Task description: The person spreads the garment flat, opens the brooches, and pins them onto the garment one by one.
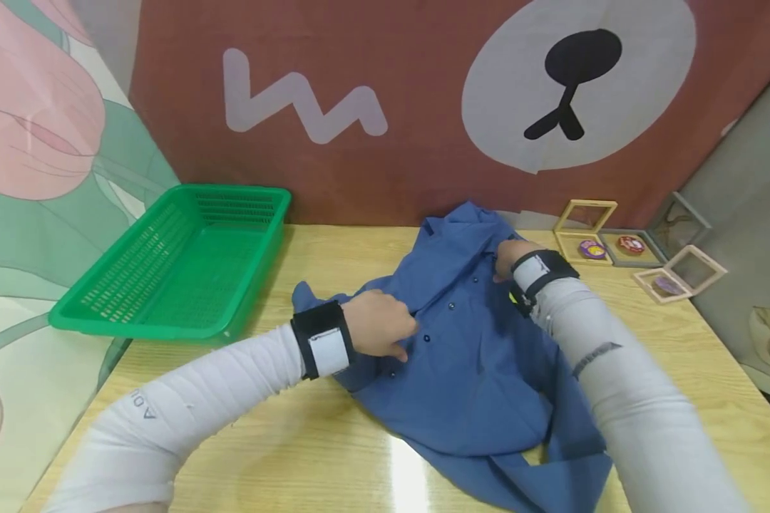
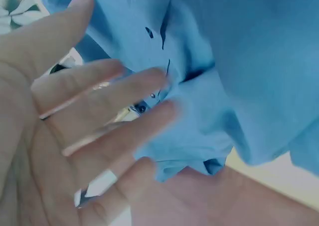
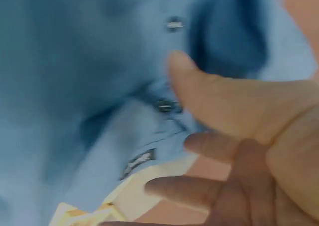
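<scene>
A blue button-up shirt (image 1: pixel 449 399) lies rumpled across the table, its collar end toward the back wall. Down its front runs a line of dark buttons (image 1: pixel 451 306). My left hand (image 1: pixel 380 324) is over the left side of the shirt, near the lower buttons; the left wrist view shows its fingers (image 2: pixel 119 131) spread and loosely bent, with no cloth between them. Near the collar is my right hand (image 1: pixel 510 256). In the right wrist view its thumb (image 3: pixel 199 89) lies beside a button (image 3: pixel 164 106) and the other fingers extend loosely, apart from the thumb.
A green plastic basket (image 1: pixel 244 306) stands at the back left of the wooden table (image 1: pixel 282 442). Several small hinged frames, among them a yellow one (image 1: pixel 587 201) and a pink one (image 1: pixel 696 267), hold round tins at the back right. A brown printed wall covering (image 1: pixel 417 157) rises behind.
</scene>
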`<state>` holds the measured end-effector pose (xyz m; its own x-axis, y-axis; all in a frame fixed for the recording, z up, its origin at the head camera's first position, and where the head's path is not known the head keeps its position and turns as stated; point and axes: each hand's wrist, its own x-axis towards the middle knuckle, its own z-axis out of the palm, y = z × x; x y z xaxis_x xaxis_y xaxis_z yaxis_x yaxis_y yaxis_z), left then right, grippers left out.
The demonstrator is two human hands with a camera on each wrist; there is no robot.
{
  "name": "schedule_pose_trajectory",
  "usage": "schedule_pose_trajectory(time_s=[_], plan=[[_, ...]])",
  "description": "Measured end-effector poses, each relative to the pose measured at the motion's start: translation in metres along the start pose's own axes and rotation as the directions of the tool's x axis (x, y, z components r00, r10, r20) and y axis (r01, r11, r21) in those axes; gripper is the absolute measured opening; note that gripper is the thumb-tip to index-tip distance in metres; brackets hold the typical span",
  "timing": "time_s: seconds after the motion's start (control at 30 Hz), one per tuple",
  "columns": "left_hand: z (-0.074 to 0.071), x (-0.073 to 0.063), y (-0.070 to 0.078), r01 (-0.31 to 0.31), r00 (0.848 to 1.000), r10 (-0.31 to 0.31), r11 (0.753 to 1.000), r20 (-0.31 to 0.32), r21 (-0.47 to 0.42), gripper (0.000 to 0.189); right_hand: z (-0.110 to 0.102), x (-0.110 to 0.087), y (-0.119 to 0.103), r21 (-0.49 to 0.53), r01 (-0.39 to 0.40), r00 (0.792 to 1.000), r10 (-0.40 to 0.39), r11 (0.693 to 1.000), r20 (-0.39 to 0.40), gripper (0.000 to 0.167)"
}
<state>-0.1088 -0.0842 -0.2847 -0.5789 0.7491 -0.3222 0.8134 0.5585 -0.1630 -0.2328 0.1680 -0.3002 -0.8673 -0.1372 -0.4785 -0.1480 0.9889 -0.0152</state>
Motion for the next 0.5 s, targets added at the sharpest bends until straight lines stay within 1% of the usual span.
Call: schedule_pose_trajectory(time_s=[0.07,0.13,0.17,0.2,0.23,0.27,0.3,0.37,0.4,0.43,0.47,0.5], plan=[[-0.005,0.001,-0.001,-0.051,0.998,0.049,0.998,0.047,0.034,0.045,-0.008,0.004,-0.002,0.024,0.013,1.000,-0.013,1.000,0.006,0.054],[-0.006,0.003,0.001,-0.098,0.992,0.089,0.990,0.093,0.103,0.064,-0.008,0.020,-0.002,0.053,-0.002,1.000,0.001,0.999,0.023,0.061],[-0.005,0.004,0.002,-0.124,0.988,0.108,0.982,0.112,0.143,0.072,-0.005,0.032,0.000,0.072,-0.021,0.999,0.019,0.997,0.038,0.068],[-0.003,0.005,0.003,-0.150,0.984,0.129,0.972,0.124,0.182,0.079,0.002,0.049,0.003,0.063,-0.039,0.998,0.036,0.997,0.041,0.074],[-0.001,0.006,0.004,-0.172,0.980,0.145,0.961,0.137,0.218,0.085,0.008,0.062,0.004,0.064,-0.070,0.996,0.066,0.996,0.060,0.082],[0.002,0.007,0.005,-0.196,0.976,0.164,0.948,0.141,0.252,0.087,0.018,0.081,0.009,0.050,-0.098,0.993,0.095,0.994,0.063,0.092],[0.006,0.009,0.006,-0.215,0.973,0.180,0.935,0.144,0.281,0.087,0.025,0.093,0.010,0.063,-0.141,0.988,0.136,0.988,0.075,0.100],[0.013,0.011,0.009,-0.248,0.965,0.207,0.919,0.161,0.308,0.088,0.040,0.109,0.012,0.095,-0.203,0.977,0.195,0.974,0.091,0.111],[0.016,0.013,0.010,-0.262,0.961,0.216,0.915,0.175,0.306,0.089,0.045,0.112,0.010,0.116,-0.230,0.971,0.219,0.966,0.100,0.114],[0.019,0.015,0.012,-0.271,0.957,0.221,0.915,0.190,0.300,0.089,0.050,0.109,0.008,0.130,-0.258,0.963,0.243,0.957,0.119,0.117],[0.023,0.017,0.013,-0.279,0.953,0.226,0.914,0.202,0.294,0.088,0.054,0.106,0.007,0.150,-0.275,0.958,0.257,0.950,0.126,0.116],[0.025,0.019,0.015,-0.285,0.949,0.228,0.915,0.220,0.285,0.091,0.057,0.099,0.005,0.183,-0.292,0.953,0.269,0.939,0.138,0.114]])
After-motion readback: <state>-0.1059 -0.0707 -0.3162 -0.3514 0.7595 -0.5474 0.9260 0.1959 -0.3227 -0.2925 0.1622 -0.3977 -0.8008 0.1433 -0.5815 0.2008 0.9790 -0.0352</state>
